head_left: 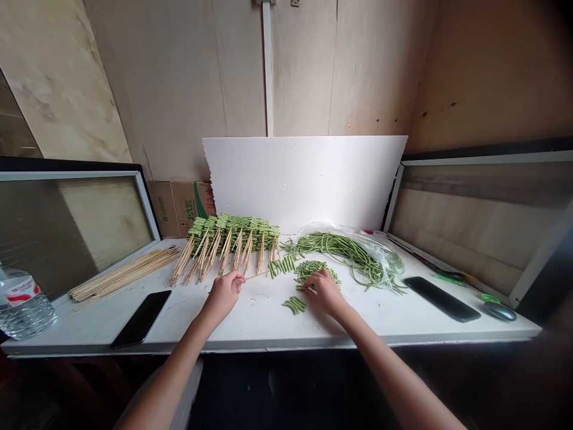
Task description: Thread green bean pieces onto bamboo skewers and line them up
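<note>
Left hand (pixel 222 294) pinches a skewer (pixel 256 276), half-loaded by the look. Right hand (pixel 324 292) is fingers-down in the cut beans (pixel 313 270) on the bench (pixel 255 319), grip hidden. Threading, I'd say: the next piece wants lining square on the point.

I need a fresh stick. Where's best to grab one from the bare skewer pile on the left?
Take the grip at the near, lower-left tips of the skewer pile, coming from the front edge of the table. The sticks lie flat and slanted, and those ends fan apart, so one can probably be pinched singly.
</note>
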`<action>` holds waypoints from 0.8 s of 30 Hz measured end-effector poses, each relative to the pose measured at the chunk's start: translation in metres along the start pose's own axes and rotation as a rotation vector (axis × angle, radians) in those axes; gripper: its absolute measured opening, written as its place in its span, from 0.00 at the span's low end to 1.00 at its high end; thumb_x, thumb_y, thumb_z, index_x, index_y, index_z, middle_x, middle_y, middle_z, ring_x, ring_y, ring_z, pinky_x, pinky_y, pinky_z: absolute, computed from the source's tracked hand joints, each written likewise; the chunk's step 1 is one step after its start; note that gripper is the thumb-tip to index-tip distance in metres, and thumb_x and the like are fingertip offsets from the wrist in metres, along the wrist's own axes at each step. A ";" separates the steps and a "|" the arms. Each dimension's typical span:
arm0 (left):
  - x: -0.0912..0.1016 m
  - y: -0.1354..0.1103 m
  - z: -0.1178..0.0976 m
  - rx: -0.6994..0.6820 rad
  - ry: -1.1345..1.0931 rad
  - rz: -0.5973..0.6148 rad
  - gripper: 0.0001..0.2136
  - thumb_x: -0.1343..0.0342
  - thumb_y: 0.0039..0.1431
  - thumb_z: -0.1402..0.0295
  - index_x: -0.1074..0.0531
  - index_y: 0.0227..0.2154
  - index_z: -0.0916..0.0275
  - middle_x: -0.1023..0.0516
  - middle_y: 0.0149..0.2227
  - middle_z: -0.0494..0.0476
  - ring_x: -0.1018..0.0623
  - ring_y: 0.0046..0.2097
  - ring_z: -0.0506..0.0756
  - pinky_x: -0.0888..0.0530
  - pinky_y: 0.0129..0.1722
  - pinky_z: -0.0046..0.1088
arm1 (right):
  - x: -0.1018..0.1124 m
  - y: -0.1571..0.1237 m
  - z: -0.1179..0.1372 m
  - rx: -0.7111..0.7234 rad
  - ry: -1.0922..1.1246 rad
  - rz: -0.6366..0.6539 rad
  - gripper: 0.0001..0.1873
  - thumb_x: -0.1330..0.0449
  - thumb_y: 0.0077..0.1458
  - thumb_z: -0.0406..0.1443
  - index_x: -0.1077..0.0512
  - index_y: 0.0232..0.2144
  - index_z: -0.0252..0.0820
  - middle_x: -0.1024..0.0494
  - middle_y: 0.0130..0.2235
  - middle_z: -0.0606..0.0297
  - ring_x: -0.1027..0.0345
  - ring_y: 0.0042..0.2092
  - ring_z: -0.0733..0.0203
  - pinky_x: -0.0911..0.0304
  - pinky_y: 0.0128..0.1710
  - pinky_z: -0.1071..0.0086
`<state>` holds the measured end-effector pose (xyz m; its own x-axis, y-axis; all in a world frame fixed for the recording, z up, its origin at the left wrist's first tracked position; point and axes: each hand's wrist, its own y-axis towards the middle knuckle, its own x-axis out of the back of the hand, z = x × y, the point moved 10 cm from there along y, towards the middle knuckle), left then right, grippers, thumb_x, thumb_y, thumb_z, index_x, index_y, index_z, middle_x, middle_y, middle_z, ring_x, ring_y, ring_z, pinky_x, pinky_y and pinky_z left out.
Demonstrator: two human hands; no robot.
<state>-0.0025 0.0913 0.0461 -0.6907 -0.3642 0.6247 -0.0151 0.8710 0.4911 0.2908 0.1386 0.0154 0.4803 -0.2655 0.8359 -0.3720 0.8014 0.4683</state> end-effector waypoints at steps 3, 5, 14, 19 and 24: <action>-0.001 0.001 0.002 -0.005 0.006 0.005 0.10 0.52 0.61 0.70 0.24 0.33 0.61 0.23 0.25 0.54 0.23 0.30 0.56 0.30 0.32 0.28 | -0.002 0.000 0.000 -0.016 0.054 0.016 0.10 0.36 0.57 0.30 0.18 0.40 0.42 0.16 0.37 0.57 0.31 0.48 0.43 0.37 0.44 0.58; -0.002 0.001 0.003 -0.006 0.010 0.009 0.10 0.52 0.61 0.70 0.24 0.33 0.61 0.23 0.25 0.54 0.22 0.31 0.56 0.30 0.33 0.28 | -0.001 0.000 0.000 -0.024 0.067 0.012 0.16 0.37 0.56 0.28 0.20 0.47 0.40 0.15 0.37 0.57 0.31 0.48 0.42 0.37 0.44 0.58; -0.001 -0.002 -0.004 -0.013 -0.003 0.029 0.11 0.53 0.63 0.69 0.26 0.32 0.60 0.25 0.25 0.54 0.22 0.31 0.56 0.29 0.33 0.28 | -0.007 -0.003 0.007 0.025 0.051 0.072 0.09 0.37 0.60 0.32 0.16 0.38 0.46 0.17 0.37 0.56 0.32 0.47 0.41 0.36 0.46 0.55; 0.000 0.000 -0.001 -0.022 0.023 0.014 0.11 0.53 0.64 0.69 0.25 0.33 0.60 0.25 0.24 0.53 0.24 0.29 0.56 0.31 0.31 0.27 | 0.009 0.000 0.017 0.050 0.101 -0.010 0.06 0.35 0.60 0.34 0.17 0.35 0.46 0.17 0.39 0.55 0.31 0.48 0.41 0.35 0.46 0.54; 0.007 0.002 0.002 -0.048 0.015 -0.028 0.11 0.53 0.64 0.68 0.25 0.33 0.60 0.26 0.24 0.52 0.25 0.28 0.54 0.31 0.30 0.26 | 0.041 0.008 0.010 -0.087 0.542 -0.113 0.12 0.31 0.57 0.44 0.17 0.40 0.46 0.15 0.43 0.57 0.24 0.46 0.46 0.31 0.43 0.57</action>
<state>-0.0092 0.0908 0.0500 -0.6799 -0.3936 0.6187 0.0002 0.8436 0.5370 0.3000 0.1287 0.0566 0.8617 -0.0569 0.5042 -0.2386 0.8316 0.5015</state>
